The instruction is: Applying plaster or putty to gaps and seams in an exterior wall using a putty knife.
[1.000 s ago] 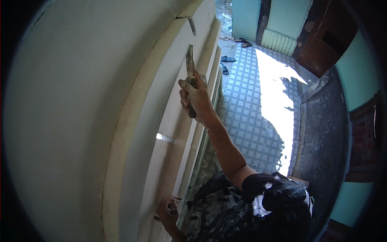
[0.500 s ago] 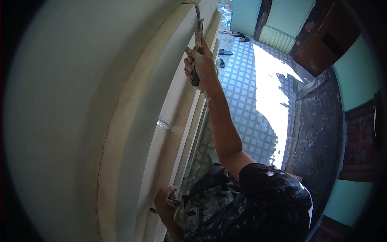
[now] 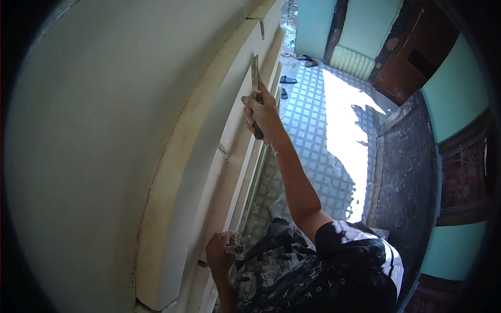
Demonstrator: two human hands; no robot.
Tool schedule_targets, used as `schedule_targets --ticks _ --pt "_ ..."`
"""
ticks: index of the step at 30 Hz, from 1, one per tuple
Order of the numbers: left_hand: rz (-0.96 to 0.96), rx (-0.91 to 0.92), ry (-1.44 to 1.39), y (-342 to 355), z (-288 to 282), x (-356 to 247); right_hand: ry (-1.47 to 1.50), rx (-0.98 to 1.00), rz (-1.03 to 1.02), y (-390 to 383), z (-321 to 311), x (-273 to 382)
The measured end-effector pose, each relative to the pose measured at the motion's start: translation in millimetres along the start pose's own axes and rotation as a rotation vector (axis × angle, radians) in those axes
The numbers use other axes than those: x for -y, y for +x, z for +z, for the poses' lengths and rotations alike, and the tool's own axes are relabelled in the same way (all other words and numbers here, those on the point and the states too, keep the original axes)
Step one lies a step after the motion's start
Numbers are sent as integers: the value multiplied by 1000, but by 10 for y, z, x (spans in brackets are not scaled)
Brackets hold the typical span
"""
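Observation:
My right hand point(image 3: 262, 116), dusted with white, is closed round the dark handle of a putty knife point(image 3: 255, 73). Its narrow blade points up, close to the pale stepped moulding point(image 3: 214, 125) along the wall. Above the blade tip, a dark slot point(image 3: 262, 30) cuts into the moulding's face. Lower down, my left hand point(image 3: 222, 253) is closed beside the lower ledges, with whitish smears on its fingers. A small flat piece shows at its fingers and a dark end sticks out on the wall side; I cannot make out what it holds.
A broad pale wall point(image 3: 94, 156) fills the left. A seam point(image 3: 223, 151) crosses the moulding between my hands. Below lies a tiled floor point(image 3: 308, 130) with a bright sunlit patch. Sandals point(image 3: 288, 80) lie near the far end. A dark worn surface point(image 3: 402, 161) and turquoise walls point(image 3: 454, 99) stand right.
My right hand and the putty knife have moved down, and the blade has come away from the slot. My left hand has turned slightly, still closed. The whole view has shifted a little.

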State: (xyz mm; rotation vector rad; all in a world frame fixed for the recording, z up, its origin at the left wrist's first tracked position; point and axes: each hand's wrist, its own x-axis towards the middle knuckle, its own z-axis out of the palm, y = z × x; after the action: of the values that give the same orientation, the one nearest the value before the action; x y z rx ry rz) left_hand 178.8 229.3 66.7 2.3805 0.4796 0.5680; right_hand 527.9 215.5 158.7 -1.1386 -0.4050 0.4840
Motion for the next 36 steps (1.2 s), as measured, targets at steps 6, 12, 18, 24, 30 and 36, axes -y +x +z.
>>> schedule_targets --ticks 6,12,18,24,30,36 --pt "39 48 -63 -107 -77 59 -455 255 259 -1616 -269 -454" --pt "-124 116 -457 -76 -133 -26 -517 44 515 -2415 -803 -686" --pt "-102 123 -614 -238 -76 -30 -177 -176 613 -3045 -1131 -829" --pt "-251 266 -630 -530 6 -23 210 -365 746 -3560 -1462 -1226" --pt "-91 256 -654 -219 105 -221 769 -436 769 -3401 -1765 -1347" --pt "141 -28 -399 602 208 -439 -108 -229 528 -2224 -1701 -838"
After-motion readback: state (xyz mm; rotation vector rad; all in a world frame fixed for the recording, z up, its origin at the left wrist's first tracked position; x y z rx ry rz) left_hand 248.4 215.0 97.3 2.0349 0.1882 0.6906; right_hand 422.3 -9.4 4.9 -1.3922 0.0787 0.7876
